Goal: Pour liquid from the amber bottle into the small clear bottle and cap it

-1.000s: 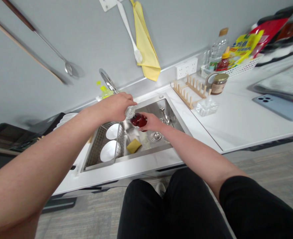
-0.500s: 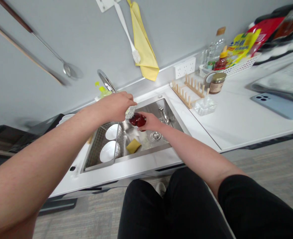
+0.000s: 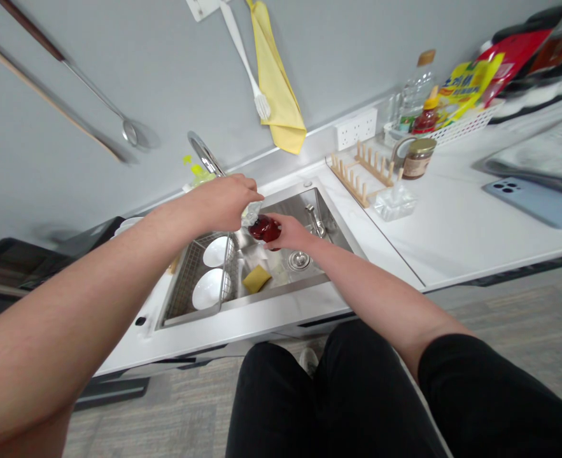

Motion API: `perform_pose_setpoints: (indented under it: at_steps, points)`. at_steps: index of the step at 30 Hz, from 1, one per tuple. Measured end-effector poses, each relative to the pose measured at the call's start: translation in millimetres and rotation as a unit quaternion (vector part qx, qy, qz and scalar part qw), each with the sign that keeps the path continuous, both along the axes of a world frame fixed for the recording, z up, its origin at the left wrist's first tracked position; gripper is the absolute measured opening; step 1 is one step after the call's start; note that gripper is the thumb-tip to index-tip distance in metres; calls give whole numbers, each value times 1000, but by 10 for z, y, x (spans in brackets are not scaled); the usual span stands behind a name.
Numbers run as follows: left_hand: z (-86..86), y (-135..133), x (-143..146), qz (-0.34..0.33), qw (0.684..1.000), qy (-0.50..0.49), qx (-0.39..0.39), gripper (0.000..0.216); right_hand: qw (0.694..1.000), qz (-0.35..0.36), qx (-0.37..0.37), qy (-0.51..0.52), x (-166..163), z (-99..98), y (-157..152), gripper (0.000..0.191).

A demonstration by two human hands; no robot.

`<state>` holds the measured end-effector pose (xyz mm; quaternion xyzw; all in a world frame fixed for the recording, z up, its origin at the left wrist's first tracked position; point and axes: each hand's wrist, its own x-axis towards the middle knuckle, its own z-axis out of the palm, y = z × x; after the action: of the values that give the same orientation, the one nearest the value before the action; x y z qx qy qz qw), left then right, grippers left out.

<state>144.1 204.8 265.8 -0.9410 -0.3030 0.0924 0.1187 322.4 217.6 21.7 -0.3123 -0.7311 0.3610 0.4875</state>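
Observation:
Over the steel sink [image 3: 333,254], my right hand [image 3: 290,232] is closed round a dark red, glossy, rounded object [image 3: 266,232], whose exact kind I cannot make out. My left hand [image 3: 230,198] is closed on a crumpled whitish, translucent piece [image 3: 251,214] that touches or overlaps the upper left of the red object. Part of the red object is hidden by my fingers. Below both hands a yellow sponge [image 3: 256,278] lies on the sink floor. White bowls [image 3: 211,289] sit in the wire basket [image 3: 180,292] on the sink's left side.
A curved faucet [image 3: 204,152] rises behind my left hand. Right of the sink are a wooden dish rack [image 3: 350,181], a clear block-like container [image 3: 395,202], a jar [image 3: 418,159] and a phone [image 3: 533,202]. A yellow cloth [image 3: 278,83] hangs on the wall.
Both hands keep their hold in nearly the same place over the sink. The whole view has shifted very slightly.

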Motion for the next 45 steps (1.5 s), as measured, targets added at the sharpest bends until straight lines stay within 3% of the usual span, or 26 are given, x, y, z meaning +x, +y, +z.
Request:
perform_pose_setpoints:
  at_steps: [12, 18, 25, 30, 32, 34, 40, 43, 45]
  points:
    - [93, -138, 161, 10, 996, 75, 39, 71, 1000, 4, -10, 3, 3, 22, -19, 94]
    - [74, -147, 25, 48, 997, 56, 21, 81, 1000, 7, -6, -18, 25, 33, -26, 93]
    - [-202, -94, -462, 77, 991, -109, -27, 83, 999, 18, -9, -44, 19, -21, 4, 91]
    - [-579, -122, -795, 106, 952, -282, -46, 82, 998, 33, -22, -56, 19, -34, 6, 89]
    - [-795, -178, -898, 129, 924, -354, -67, 81, 996, 45, -41, -61, 18, -40, 1, 89]
    - [-1053, -260, -982, 158, 874, -450, -90, 81, 995, 62, -58, -58, 14, -63, -1, 92]
    - [-1896, -662, -1167, 245, 633, -723, -126, 80, 991, 95, -91, -33, 17, -155, 1, 100]
    - [-2254, -934, -1252, 252, 549, -788, -122, 76, 989, 94, -111, -12, 38, -126, -54, 105]
    - [-2443, -1112, -1303, 268, 515, -807, -109, 76, 988, 86, -126, 3, 49, -83, -118, 104]
